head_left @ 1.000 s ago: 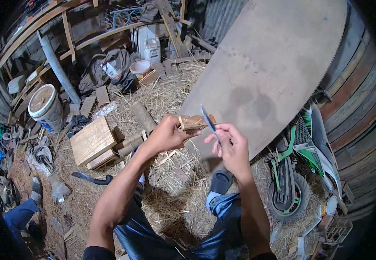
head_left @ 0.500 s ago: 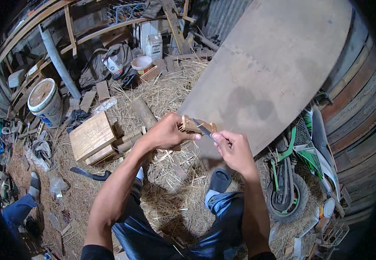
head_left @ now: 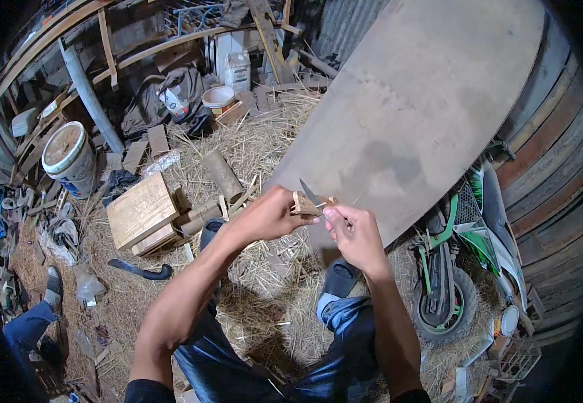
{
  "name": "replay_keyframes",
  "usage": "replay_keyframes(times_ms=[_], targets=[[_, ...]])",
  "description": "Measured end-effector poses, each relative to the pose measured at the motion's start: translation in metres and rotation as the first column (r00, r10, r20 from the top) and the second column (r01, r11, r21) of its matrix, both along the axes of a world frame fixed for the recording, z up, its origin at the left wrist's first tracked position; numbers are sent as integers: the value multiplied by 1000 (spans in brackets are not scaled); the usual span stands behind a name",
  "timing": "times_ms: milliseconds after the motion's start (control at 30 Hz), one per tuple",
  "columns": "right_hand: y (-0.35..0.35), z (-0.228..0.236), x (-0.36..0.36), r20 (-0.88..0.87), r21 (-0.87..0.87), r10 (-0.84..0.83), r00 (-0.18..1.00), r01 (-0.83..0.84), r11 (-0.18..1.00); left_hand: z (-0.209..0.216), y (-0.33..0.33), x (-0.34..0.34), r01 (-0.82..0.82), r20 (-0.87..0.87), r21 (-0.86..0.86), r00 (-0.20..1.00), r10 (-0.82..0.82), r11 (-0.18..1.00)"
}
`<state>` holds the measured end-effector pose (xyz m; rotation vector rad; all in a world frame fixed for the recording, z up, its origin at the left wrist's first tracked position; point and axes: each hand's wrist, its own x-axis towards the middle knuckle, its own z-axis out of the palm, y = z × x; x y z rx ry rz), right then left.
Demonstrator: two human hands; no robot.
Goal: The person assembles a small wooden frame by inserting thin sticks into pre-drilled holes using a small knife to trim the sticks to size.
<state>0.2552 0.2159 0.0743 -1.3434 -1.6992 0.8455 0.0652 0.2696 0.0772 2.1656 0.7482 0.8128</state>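
Note:
In my closed left hand [head_left: 271,213] is a small carved wooden piece [head_left: 302,203], pale brown, with its far end reaching toward my other hand. My right hand [head_left: 356,236] grips a small knife [head_left: 310,192]; its handle is mostly hidden by the fingers. The dark, pointed blade slants up and to the left across the wooden piece, and I cannot tell whether its edge touches the wood. A thin pale sliver shows beside the blade. Both hands are held over the straw, by the near end of a large board.
The large brown board [head_left: 432,101] leans at the right, beside a green and white motorbike [head_left: 449,282]. Left are a wooden block [head_left: 143,209], a curved dark blade [head_left: 133,269] on the ground and a white bucket [head_left: 69,158]. Another person's leg [head_left: 32,326] shows at lower left.
My hands have shifted slightly downward, and the wooden piece has turned. The knife blade now stands steeper, its tip raised above the wood. My left foot has moved a little.

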Motion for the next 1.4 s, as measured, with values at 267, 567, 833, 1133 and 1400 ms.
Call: replay_keyframes(times_ms=[267, 567, 833, 1133, 1400], targets=[[0, -2, -12, -181, -132, -134, 974, 111, 985, -8, 6, 5, -264, 1, 223, 963, 271, 938], [-5, -7, -24, -347, -355, -251, 904, 121, 927, -29, 2, 27, -493, -51, 537, 791, 610, 685], [1, -14, -23, -384, -379, -328, 863, 177, 908, -40, -8, 40, -475, -75, 572, 781, 620, 668], [2, 3, -14, -52, 216, -433, 900, 433, 875, -25, 4, 41, -533, 8, 442, 806, 591, 721], [7, -8, -6, -128, 206, -161, 979, 185, 961, -18, 7, 31, -468, 139, 631, 853, 503, 619]])
